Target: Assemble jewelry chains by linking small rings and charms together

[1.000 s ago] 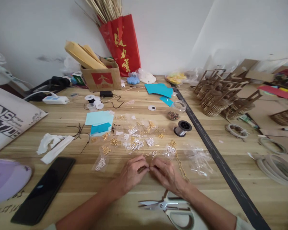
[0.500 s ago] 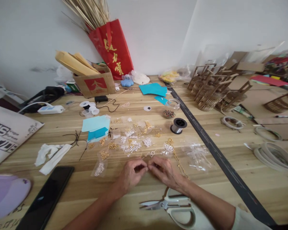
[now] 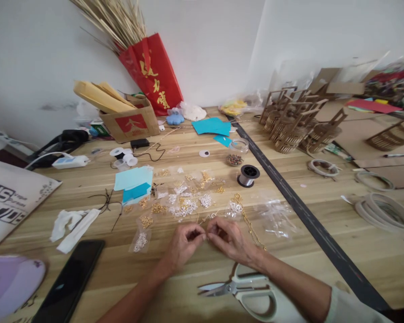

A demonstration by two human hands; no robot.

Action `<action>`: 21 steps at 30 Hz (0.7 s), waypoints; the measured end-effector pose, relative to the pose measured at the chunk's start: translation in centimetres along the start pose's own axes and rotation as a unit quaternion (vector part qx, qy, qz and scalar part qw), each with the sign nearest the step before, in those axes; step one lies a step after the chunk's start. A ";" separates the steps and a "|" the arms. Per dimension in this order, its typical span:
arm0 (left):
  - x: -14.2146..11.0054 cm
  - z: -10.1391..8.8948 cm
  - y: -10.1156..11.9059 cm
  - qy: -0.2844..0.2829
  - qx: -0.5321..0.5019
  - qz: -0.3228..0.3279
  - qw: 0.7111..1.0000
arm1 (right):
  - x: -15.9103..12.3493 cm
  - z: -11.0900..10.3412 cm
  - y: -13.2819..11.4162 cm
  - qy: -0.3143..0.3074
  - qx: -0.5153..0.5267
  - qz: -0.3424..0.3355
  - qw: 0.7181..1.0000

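Observation:
My left hand [image 3: 187, 242] and my right hand [image 3: 227, 237] meet fingertip to fingertip just above the wooden table. Both are pinched closed, and whatever lies between the fingertips is too small to make out. Just beyond them sits a small chain with rings [image 3: 211, 216]. Bags of silver beads and findings [image 3: 185, 207] and of gold ones [image 3: 159, 207] are spread further back. A gold chain [image 3: 247, 220] trails beside my right hand. Under my right forearm lie open scissors with pale handles [image 3: 235, 287].
A spool of wire [image 3: 248, 176] stands behind the gold chain. Clear plastic bags [image 3: 276, 217] lie to the right, before a dark strip [image 3: 289, 202]. Small woven baskets [image 3: 289, 125] stand at the back right. A phone [image 3: 70, 278] and white cloth strips [image 3: 77, 229] lie left.
The view has shifted slightly. My two hands keep the same fingertip-to-fingertip pinch, with hardly any movement. The things on the table look unchanged.

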State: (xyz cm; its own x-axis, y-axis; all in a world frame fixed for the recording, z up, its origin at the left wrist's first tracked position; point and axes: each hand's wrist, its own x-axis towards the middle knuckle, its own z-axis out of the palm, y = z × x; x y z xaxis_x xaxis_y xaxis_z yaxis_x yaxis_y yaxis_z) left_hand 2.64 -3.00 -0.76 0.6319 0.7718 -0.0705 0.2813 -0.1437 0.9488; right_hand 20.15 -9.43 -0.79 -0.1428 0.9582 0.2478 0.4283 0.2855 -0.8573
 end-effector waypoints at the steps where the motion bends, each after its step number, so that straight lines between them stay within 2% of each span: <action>1: 0.0 -0.1 0.0 -0.004 -0.012 -0.005 1.000 | 0.0 0.0 0.0 0.001 -0.001 -0.007 1.000; 9: 0.1 -0.2 0.5 -0.020 -0.047 -0.016 0.999 | 0.0 0.1 0.0 0.009 -0.045 -0.051 0.998; 21: 0.1 0.1 0.0 0.007 -0.033 -0.011 0.999 | 0.0 0.2 0.0 0.026 -0.090 -0.075 0.993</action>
State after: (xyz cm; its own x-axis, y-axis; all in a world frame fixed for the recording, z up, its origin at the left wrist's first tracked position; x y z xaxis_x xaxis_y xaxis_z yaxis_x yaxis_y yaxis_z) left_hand 2.74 -2.98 -0.83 0.6163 0.7827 -0.0873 0.2455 -0.0856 0.9656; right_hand 19.99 -9.44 -0.90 -0.1722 0.9033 0.3930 0.5584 0.4181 -0.7165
